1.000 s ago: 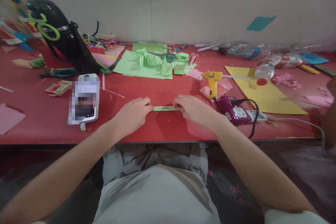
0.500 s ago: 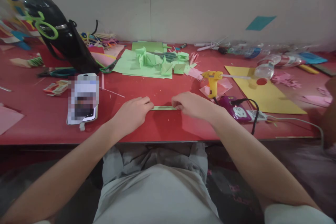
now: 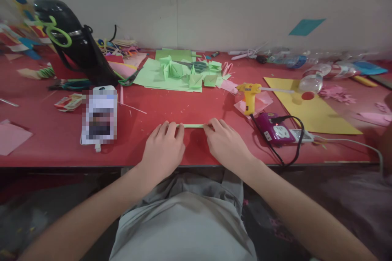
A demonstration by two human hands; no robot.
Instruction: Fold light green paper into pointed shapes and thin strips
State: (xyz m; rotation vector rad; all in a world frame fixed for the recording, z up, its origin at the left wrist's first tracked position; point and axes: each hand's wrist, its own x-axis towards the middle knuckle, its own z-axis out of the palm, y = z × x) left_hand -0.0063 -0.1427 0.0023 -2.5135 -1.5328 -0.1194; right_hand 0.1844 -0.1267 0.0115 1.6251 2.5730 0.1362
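A narrow light-green folded paper strip (image 3: pixel 194 126) lies sideways on the red tabletop, close to its front edge. My left hand (image 3: pixel 164 147) has its fingertips on the strip's left end, and that end is hidden under them. At the other end, my right hand (image 3: pixel 226 140) pinches the strip between thumb and fingers. Only the middle of the strip shows between the hands. Farther back, several folded green paper pieces (image 3: pixel 196 81) stand on green sheets (image 3: pixel 150 75), with scissors (image 3: pixel 196 65) among them.
To the right are a yellow glue gun (image 3: pixel 249 98), a purple power adapter (image 3: pixel 274 128) with cables, a yellow sheet (image 3: pixel 324 116) and a plastic bottle (image 3: pixel 310 83). A phone (image 3: pixel 101 114) and a black flask (image 3: pixel 76 40) stand at left. Part of another person shows at the right edge.
My left hand has shifted its wrist toward the table's front edge, its fingers now pointing forward. My right hand has turned slightly the same way. The strip stays in about the same place.
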